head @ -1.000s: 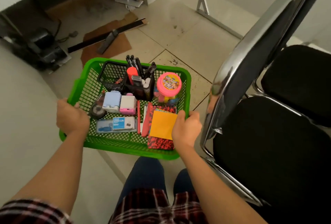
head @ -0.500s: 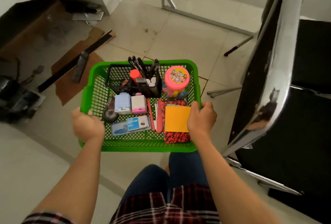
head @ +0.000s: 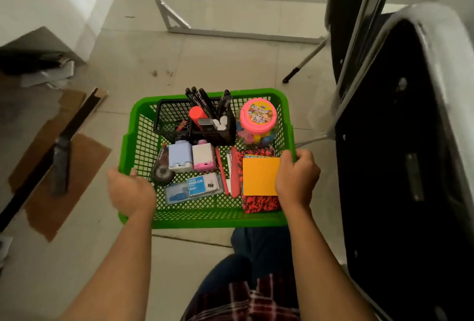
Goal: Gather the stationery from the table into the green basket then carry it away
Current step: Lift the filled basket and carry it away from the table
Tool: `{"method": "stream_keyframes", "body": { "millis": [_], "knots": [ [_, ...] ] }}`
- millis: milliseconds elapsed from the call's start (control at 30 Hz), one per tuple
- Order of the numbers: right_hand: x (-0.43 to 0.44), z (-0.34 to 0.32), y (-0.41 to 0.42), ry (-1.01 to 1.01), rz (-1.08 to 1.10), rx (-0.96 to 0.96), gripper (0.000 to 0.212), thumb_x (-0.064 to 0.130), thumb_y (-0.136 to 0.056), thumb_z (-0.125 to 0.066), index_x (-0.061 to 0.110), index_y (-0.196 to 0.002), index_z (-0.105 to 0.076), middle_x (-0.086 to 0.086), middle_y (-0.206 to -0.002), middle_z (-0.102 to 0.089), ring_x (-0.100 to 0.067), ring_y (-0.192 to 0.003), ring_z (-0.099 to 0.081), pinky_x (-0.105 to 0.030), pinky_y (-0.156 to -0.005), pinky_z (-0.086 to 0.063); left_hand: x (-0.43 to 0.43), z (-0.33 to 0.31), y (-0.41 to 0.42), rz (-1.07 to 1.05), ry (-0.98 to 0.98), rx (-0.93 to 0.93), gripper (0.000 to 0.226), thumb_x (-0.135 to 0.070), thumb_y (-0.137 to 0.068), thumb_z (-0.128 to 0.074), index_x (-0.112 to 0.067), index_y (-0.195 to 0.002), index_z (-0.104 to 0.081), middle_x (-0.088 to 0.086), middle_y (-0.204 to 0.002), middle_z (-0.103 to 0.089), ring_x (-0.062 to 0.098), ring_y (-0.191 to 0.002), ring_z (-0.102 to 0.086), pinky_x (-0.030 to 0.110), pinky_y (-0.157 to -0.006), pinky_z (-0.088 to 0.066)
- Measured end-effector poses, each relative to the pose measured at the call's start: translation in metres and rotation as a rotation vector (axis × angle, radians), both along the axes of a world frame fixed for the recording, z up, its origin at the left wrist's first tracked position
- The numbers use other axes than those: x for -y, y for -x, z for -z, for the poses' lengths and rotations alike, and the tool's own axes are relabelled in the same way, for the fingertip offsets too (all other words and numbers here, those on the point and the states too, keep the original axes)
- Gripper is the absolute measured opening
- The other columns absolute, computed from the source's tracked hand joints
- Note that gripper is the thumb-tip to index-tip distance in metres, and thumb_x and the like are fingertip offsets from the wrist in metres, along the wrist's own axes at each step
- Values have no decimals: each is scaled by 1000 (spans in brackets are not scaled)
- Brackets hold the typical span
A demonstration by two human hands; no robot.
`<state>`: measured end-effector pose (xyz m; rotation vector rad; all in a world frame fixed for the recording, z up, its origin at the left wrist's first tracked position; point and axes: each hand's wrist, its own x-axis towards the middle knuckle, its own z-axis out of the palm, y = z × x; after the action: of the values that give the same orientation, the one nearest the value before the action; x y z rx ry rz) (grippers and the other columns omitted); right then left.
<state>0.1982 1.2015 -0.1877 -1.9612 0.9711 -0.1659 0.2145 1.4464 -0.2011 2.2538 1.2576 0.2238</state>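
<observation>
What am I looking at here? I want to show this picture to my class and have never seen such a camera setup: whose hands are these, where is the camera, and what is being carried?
No machine is involved. The camera sits on a person's head and looks down, so you see their own arms and legs. The left hand and right hand each grip a side rim of a green basket, held in the air above a tiled floor. Inside are a black pen holder with pens, a pink-lidded jar, an orange sticky pad on a red notebook, a box of binder clips and two small pastel gadgets I cannot identify. A black chair stands to the right.
</observation>
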Motion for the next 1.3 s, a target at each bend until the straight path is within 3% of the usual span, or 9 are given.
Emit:
{"method": "stream_keyframes", "body": {
  "millis": [200, 300, 367, 467, 633, 833, 1100, 1167, 1300],
  "knots": [
    [3, 11, -71, 76, 90, -16, 18, 12, -87, -51, -5, -86, -58, -8, -75, -50, -22, -72, -45, -26, -55, -19, 4, 18, -87, 89, 17, -9, 29, -14, -95, -45, 1, -120, -47, 25, -120, -57, 39, -112, -53, 46, -93, -40],
    [2, 14, -108, 67, 104, -18, 12, 10, -87, -50, 2, -79, -54, 0, -62, -46, -23, -66, -44, -32, -53, -18, 2, 24, -133, 124, 0, -35, 27, -13, -95, -46, 3, -116, -48, 26, -117, -58, 40, -109, -55, 45, -89, -42],
    [1, 16, -136, 58, 117, -17, 11, 9, -87, -50, 7, -76, -50, 6, -59, -41, -19, -57, -40, -30, -52, -26, 0, 28, -165, 136, -18, -36, 25, -13, -94, -47, 3, -113, -49, 24, -112, -60, 39, -103, -58, 45, -85, -47],
    [1, 23, -185, 50, 142, -58, 11, 12, -89, -50, 6, -80, -51, 5, -61, -43, -19, -60, -44, -25, -54, -30, -2, 35, -218, 174, -29, -23, 22, -14, -94, -48, 1, -109, -50, 21, -106, -62, 37, -96, -61, 43, -79, -51],
    [-3, 48, -285, 28, 99, -88, 23, 18, -91, -47, -2, -97, -57, -14, -87, -59, -28, -79, -55, -35, -64, -41, -8, 49, -316, 224, 1, 14, 20, -12, -95, -46, 1, -110, -50, 22, -108, -61, 38, -100, -59, 44, -83, -48],
    [-1, 74, -401, 58, 93, -47, 20, 14, -90, -49, -3, -94, -59, -8, -83, -55, -23, -76, -52, -30, -64, -37, -4, 67, -426, 204, 48, -11, 24, -13, -96, -45, 1, -115, -48, 25, -113, -59, 41, -104, -56, 47, -85, -43],
    [18, 142, -547, 53, 82, -75, 13, 13, -91, -46, 5, -81, -51, -9, -80, -53, -24, -73, -50, -26, -47, -32, 12, 135, -572, 269, 56, -13, 24, -10, -96, -43, 3, -115, -48, 26, -112, -59, 41, -104, -56, 48, -85, -43],
    [23, 173, -582, 47, 90, -72, 13, 12, -91, -47, 4, -81, -51, -8, -78, -53, -24, -73, -49, -23, -47, -32, 16, 166, -610, 299, 60, -1, 24, -10, -96, -43, 3, -115, -48, 26, -111, -59, 41, -101, -56, 48, -83, -43],
    [32, 250, -642, 51, 111, -62, 14, 13, -90, -48, 3, -80, -51, 1, -66, -46, -24, -71, -50, -30, -55, -40, 23, 241, -672, 340, 71, 20, 23, -9, -95, -43, 3, -114, -48, 26, -109, -60, 42, -100, -57, 47, -82, -44]
  ]
}}
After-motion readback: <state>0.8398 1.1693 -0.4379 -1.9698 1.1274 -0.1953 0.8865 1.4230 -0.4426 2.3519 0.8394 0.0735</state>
